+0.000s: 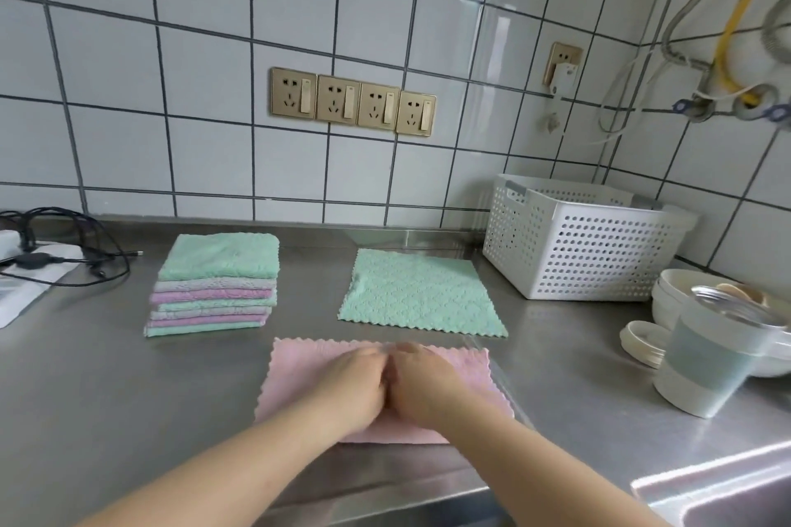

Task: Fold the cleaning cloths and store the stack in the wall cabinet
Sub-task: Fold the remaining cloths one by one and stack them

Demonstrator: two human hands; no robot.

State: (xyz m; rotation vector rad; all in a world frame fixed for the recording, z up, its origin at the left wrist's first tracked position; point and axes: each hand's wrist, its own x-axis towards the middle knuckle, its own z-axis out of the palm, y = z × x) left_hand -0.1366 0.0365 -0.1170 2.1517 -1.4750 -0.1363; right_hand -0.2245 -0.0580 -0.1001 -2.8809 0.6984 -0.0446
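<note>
A pink cloth (295,377) lies spread flat on the steel counter in front of me. My left hand (349,387) and my right hand (421,385) rest side by side on its middle, touching each other, fingers pointing away from me and pressed down on the fabric. Behind the pink cloth lies an unfolded green cloth (421,295). To the left stands a stack of folded cloths (214,287), green and pink in several layers, with a green one on top. No wall cabinet is in view.
A white perforated basket (586,244) stands at the back right. White bowls (680,291), lids (642,342) and a pale cup (706,368) crowd the right edge. Black cables and a power strip (47,257) lie at the left. A sink edge (706,488) shows at the bottom right.
</note>
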